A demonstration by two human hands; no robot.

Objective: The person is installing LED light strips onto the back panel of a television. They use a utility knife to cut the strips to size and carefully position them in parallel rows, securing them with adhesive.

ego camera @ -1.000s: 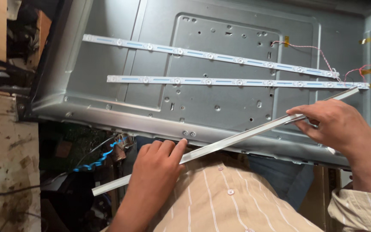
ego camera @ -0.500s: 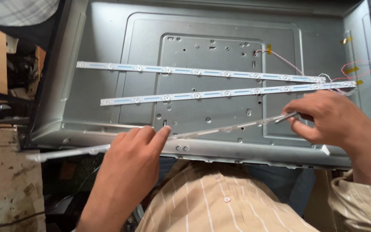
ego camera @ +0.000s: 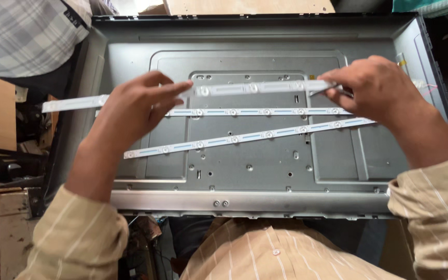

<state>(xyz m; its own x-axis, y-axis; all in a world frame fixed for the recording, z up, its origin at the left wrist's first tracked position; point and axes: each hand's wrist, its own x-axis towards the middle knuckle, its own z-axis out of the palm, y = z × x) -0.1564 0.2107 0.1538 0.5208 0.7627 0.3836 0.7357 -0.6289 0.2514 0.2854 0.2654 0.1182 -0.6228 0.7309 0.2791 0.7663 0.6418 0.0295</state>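
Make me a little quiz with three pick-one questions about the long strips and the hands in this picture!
1. Where is the strip that both hands hold?
A. above the metal panel
B. on the floor
C. inside a box

2. How many strips lie flat on the panel?
A. five
B. none
C. two

3. What is the left hand doing?
A. resting in a lap
B. gripping the held strip
C. holding a cup

Answers: 1 A, the strip spans from the left hand to the right hand over the panel. 2 C, the upper strip and lower strip lie there. 3 B, its fingers close on it.
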